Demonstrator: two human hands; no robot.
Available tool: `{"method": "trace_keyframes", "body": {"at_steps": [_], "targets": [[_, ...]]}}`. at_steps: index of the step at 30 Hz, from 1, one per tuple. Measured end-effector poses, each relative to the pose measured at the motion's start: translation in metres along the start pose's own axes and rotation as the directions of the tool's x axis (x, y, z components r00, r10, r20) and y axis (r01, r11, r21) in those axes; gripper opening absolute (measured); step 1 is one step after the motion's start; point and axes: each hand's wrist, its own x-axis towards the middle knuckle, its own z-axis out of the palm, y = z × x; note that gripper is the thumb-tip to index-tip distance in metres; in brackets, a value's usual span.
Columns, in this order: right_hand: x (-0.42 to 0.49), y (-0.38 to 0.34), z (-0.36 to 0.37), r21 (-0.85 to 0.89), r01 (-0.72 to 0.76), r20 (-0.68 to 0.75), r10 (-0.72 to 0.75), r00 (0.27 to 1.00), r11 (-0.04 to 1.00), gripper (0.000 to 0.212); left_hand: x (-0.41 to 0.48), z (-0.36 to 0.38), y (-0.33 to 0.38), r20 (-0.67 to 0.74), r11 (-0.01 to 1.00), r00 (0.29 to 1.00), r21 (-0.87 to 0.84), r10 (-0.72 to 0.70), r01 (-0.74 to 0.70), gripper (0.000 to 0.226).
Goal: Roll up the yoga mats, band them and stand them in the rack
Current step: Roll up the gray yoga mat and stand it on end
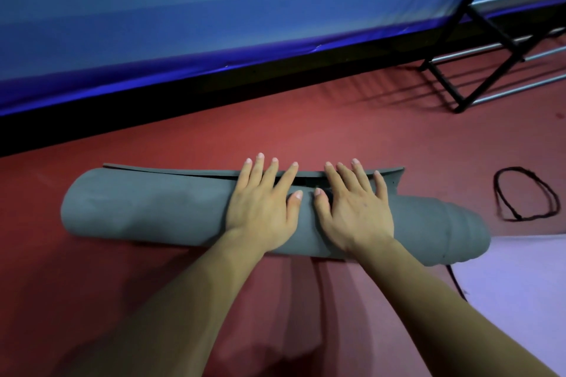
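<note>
Grey rolled mat (147,211) on floor; left hand (263,208), right hand (355,211) flat, fingers straight, pressing roll.

Left hand (260,208), right hand (355,211) on mat (153,211); band (525,193) right of it; apparently a rack (477,70) behind.

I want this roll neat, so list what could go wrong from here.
The grey mat has telescoped at its right end; banded like this, it may stand crooked in the rack.
The loose edge is not yet tucked; if the left hand and right hand lift, it could spring open.
The black band lies apart on the floor, so reaching it frees one hand.
</note>
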Motion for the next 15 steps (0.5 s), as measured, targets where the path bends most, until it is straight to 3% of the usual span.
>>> {"method": "trace_keyframes", "body": {"at_steps": [8, 15], "targets": [[-0.008, -0.003, 0.008, -0.018, -0.014, -0.248, 0.009, 0.969, 1.0, 0.059, -0.007, -0.003, 0.002, 0.01, 1.0, 1.0, -0.004, -0.027, 0.027, 0.066], [-0.013, -0.003, 0.013, -0.033, -0.003, -0.212, -0.004, 0.977, 0.999, 0.051, -0.008, -0.004, -0.001, 0.059, 0.998, 0.997, 0.04, 0.041, -0.043, 0.067]]}}
